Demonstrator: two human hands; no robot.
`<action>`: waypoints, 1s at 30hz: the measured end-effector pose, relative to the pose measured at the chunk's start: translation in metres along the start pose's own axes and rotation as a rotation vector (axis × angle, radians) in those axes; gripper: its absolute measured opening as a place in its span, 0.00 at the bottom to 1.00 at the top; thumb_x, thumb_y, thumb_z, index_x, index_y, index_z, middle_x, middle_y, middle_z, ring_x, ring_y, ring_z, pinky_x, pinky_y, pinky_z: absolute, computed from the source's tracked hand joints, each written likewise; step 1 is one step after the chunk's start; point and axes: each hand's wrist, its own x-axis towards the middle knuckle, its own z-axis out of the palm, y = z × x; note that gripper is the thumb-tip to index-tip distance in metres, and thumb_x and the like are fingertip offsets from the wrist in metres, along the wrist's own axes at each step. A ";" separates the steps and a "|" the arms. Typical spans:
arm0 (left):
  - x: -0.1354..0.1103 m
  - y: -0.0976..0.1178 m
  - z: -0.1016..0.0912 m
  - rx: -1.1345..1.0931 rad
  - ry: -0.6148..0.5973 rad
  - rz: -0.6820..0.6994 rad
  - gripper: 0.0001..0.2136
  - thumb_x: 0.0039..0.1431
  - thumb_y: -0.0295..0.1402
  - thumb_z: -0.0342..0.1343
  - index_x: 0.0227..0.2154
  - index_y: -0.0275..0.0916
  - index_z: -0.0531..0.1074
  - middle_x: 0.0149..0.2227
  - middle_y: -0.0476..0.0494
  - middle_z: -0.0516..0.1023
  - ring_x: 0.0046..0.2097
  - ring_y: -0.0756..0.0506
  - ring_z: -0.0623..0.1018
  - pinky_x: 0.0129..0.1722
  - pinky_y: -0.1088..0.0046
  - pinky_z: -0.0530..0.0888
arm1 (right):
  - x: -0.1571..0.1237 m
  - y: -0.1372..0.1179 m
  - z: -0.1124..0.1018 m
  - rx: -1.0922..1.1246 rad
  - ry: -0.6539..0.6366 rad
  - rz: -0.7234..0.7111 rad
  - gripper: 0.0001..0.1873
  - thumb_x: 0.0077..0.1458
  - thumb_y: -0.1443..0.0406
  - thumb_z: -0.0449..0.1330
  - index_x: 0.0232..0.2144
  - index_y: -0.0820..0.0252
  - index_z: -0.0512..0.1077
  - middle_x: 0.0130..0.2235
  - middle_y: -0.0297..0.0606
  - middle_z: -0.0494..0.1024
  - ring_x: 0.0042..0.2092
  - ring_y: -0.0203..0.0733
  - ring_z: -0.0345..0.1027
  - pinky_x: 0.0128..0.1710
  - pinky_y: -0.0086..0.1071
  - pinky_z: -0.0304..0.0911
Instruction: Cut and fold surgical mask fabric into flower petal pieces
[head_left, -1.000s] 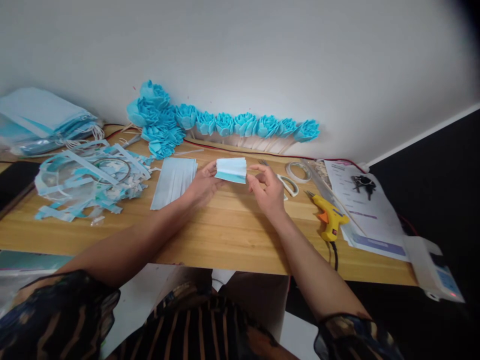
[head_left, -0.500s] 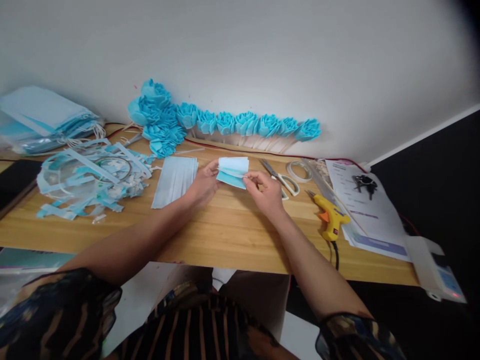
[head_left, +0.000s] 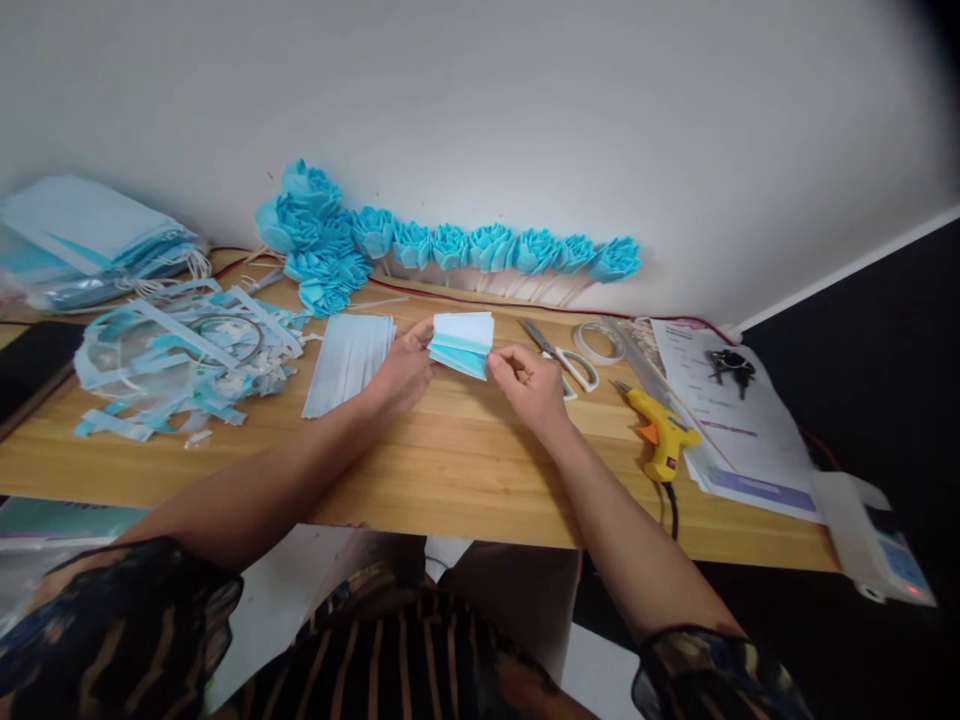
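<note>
A pleated piece of face mask fabric (head_left: 463,340), white above and blue along its lower fold, is held up over the middle of the table. My left hand (head_left: 409,368) grips its left edge, fingers partly hidden behind it. At its lower right edge, my right hand (head_left: 531,382) pinches the fabric between thumb and fingers. Beside my left wrist lies a stack of flat pale blue mask sheets (head_left: 351,365). Scissors with white handles (head_left: 566,362) rest just behind my right hand.
Blue fabric flowers (head_left: 491,247) on sticks line the wall. Cut strips (head_left: 187,355) and bagged masks (head_left: 97,235) are on the left, near a dark phone-like object (head_left: 34,370). On the right are a tape roll (head_left: 598,343), a yellow glue gun (head_left: 660,432), papers (head_left: 739,430) and keys (head_left: 731,370).
The mask fabric has shifted slightly left and its lower blue fold now shows more openly. My right fingers have moved from its front face to its right edge.
</note>
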 end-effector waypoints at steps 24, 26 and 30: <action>-0.003 -0.003 0.001 0.073 -0.047 -0.009 0.18 0.45 0.25 0.68 0.42 0.36 0.77 0.45 0.40 0.83 0.52 0.41 0.80 0.52 0.64 0.76 | 0.002 0.009 0.003 0.010 0.013 0.031 0.11 0.57 0.58 0.62 0.39 0.55 0.81 0.20 0.28 0.67 0.24 0.36 0.60 0.30 0.32 0.58; -0.004 -0.003 0.001 0.086 -0.062 -0.005 0.19 0.45 0.26 0.70 0.42 0.37 0.77 0.44 0.41 0.83 0.51 0.41 0.80 0.51 0.65 0.77 | 0.002 0.010 0.003 0.033 0.028 0.049 0.11 0.58 0.57 0.62 0.36 0.56 0.81 0.20 0.28 0.67 0.23 0.35 0.59 0.28 0.31 0.57; -0.004 -0.003 0.002 0.088 -0.054 0.005 0.19 0.43 0.27 0.71 0.41 0.37 0.77 0.44 0.41 0.83 0.51 0.41 0.80 0.50 0.66 0.77 | 0.001 0.008 0.004 0.082 0.021 0.063 0.11 0.57 0.57 0.61 0.33 0.57 0.81 0.20 0.28 0.68 0.22 0.34 0.57 0.26 0.31 0.55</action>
